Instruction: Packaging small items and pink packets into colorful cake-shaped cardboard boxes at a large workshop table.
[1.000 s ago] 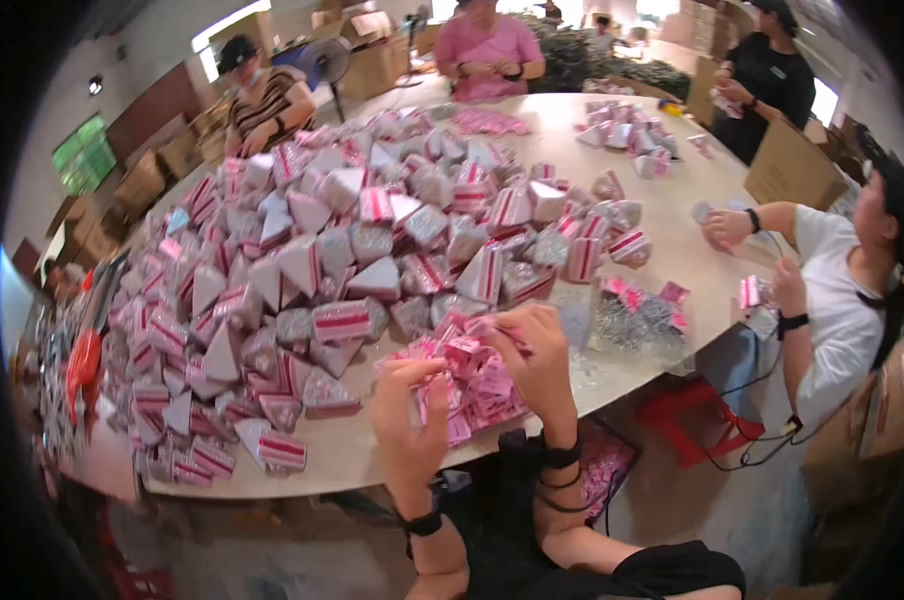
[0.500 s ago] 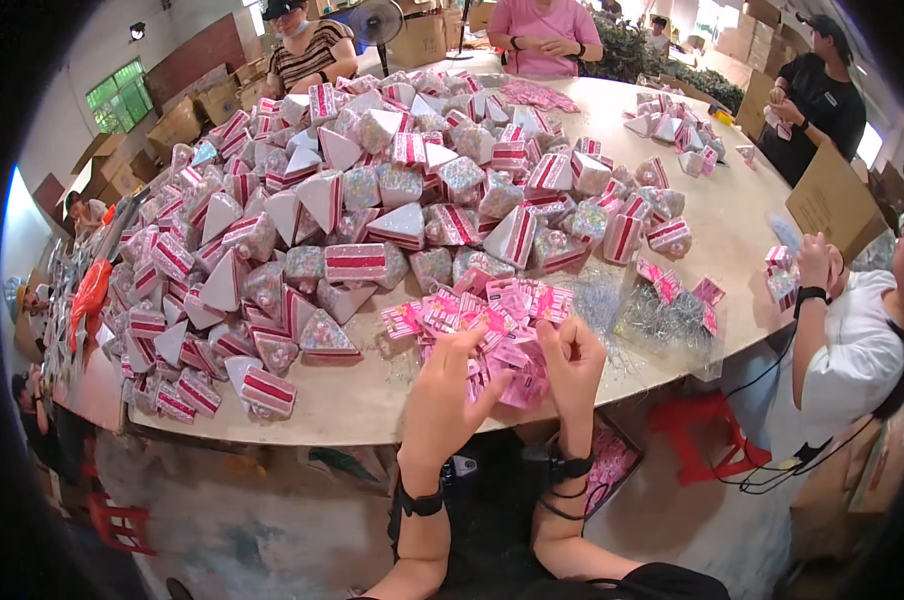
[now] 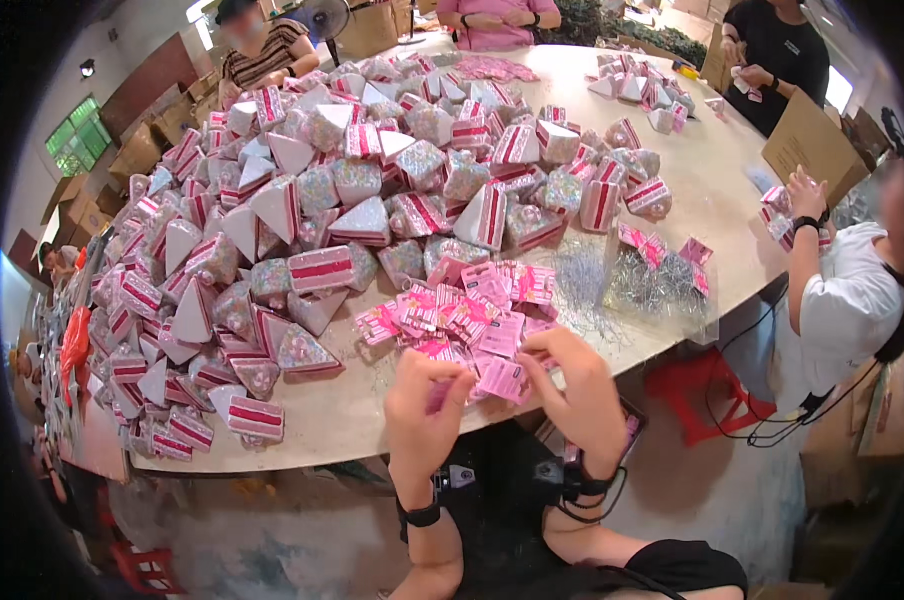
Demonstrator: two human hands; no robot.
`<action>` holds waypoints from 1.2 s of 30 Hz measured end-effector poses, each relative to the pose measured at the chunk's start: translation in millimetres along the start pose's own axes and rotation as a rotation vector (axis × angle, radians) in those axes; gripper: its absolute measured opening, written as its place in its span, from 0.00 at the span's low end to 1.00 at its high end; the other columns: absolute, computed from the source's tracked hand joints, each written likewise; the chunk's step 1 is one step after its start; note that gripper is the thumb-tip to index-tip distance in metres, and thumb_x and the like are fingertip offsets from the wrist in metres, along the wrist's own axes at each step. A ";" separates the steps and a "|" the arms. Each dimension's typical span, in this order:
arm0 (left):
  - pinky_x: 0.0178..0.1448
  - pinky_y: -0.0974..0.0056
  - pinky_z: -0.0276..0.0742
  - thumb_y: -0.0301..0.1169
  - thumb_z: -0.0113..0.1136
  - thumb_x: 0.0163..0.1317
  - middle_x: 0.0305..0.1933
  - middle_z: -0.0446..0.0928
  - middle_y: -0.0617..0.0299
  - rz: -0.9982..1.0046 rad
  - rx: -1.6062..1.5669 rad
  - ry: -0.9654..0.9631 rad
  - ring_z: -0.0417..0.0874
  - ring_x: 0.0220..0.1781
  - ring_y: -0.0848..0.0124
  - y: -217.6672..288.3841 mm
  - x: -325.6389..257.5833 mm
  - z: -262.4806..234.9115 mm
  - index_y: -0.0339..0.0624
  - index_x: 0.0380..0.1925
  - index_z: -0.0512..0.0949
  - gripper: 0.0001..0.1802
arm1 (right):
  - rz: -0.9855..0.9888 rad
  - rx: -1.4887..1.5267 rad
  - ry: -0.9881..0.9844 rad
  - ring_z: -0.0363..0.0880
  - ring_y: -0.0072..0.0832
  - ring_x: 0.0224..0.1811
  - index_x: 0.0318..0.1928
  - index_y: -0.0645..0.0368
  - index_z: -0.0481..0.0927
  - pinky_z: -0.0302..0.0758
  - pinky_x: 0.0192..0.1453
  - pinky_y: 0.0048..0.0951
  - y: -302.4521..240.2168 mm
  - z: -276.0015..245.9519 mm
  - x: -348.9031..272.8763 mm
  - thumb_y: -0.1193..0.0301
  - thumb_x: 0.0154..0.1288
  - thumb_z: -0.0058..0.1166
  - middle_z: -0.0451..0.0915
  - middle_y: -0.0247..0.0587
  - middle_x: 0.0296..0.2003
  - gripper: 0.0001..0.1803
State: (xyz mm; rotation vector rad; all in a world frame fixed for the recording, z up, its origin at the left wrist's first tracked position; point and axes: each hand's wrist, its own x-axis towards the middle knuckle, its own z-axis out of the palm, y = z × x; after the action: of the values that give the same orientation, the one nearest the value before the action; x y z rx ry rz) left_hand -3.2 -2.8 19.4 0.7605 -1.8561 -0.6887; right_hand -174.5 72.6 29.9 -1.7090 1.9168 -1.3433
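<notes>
A heap of pink printed hang tags (image 3: 470, 312) lies at the table's near edge, in front of both hands. My left hand (image 3: 417, 415) is at its near left side, thumb and forefinger pressed together; what they hold, if anything, is too small to tell. A bit of pink shows in the gap of its fingers. Opposite it, my right hand (image 3: 577, 390) pinches with thumb and forefinger just above a pink tag (image 3: 502, 378); I cannot tell what is in the pinch. Beyond the tags spreads a big pile of glittery cake-slice ornaments (image 3: 322, 268) with pink and white layers.
Silver strings (image 3: 662, 292) lie in a clear bag right of the tags. A co-worker in white (image 3: 852, 285) sits at the right beside a cardboard box (image 3: 812, 150). Other people stand at the far side. A red stool (image 3: 702, 395) is under the table's right edge.
My view has shifted, so the table sits further left and up. The left hand's spread fingers have closed into a pinch. My right hand has turned, its thumb and forefinger now pointing left over the tags.
</notes>
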 end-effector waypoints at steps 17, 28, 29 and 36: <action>0.36 0.59 0.70 0.25 0.64 0.61 0.30 0.72 0.55 -0.032 0.025 0.164 0.75 0.31 0.59 -10.3 6.1 9.7 0.37 0.33 0.75 0.06 | 0.033 -0.906 -0.279 0.73 0.40 0.40 0.64 0.66 0.68 0.73 0.43 0.36 46.0 -25.4 -56.1 0.75 0.54 0.54 0.72 0.45 0.35 0.33; 0.37 0.60 0.70 0.24 0.59 0.65 0.32 0.73 0.55 -0.134 -0.091 0.194 0.74 0.32 0.61 -23.6 0.1 -1.9 0.36 0.34 0.75 0.04 | -0.198 -1.002 -0.196 0.66 0.45 0.64 0.63 0.66 0.67 0.64 0.66 0.41 66.9 -27.3 -50.1 0.73 0.57 0.57 0.68 0.50 0.59 0.32; 0.37 0.61 0.70 0.24 0.59 0.65 0.32 0.73 0.55 -0.151 -0.096 0.196 0.74 0.32 0.61 -24.7 0.4 -2.7 0.36 0.34 0.75 0.04 | -0.248 -1.014 -0.215 0.65 0.46 0.65 0.63 0.66 0.67 0.64 0.66 0.41 74.7 -24.1 -47.1 0.74 0.56 0.58 0.68 0.50 0.60 0.33; 0.37 0.62 0.69 0.23 0.59 0.65 0.32 0.72 0.55 -0.172 -0.079 0.229 0.74 0.33 0.63 -27.4 1.8 -6.8 0.35 0.33 0.75 0.03 | -0.381 -0.782 -0.076 0.77 0.41 0.57 0.55 0.65 0.78 0.75 0.59 0.37 90.1 -17.8 -58.6 0.77 0.58 0.55 0.78 0.46 0.53 0.21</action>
State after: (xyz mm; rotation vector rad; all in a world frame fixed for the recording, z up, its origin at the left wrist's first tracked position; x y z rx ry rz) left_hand 8.0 -22.6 2.7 0.9151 -1.5609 -0.7461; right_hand -229.4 122.7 -49.8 -2.5302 2.3249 -0.5997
